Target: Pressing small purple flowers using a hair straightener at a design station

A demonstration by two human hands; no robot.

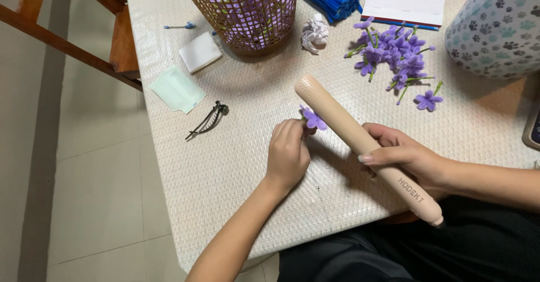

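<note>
Table (236,164), white textured cover: wicker basket (247,12) top centre, purple flowers (394,51) upper right, hair clip (208,120) left of centre.

Both forearms bare, no sleeves visible. Left hand (288,153) and right hand (406,157) without rings or wristbands. Right thumbnail longish, plain. Dark black garment across the lap, below the table (225,164) edge.
</note>
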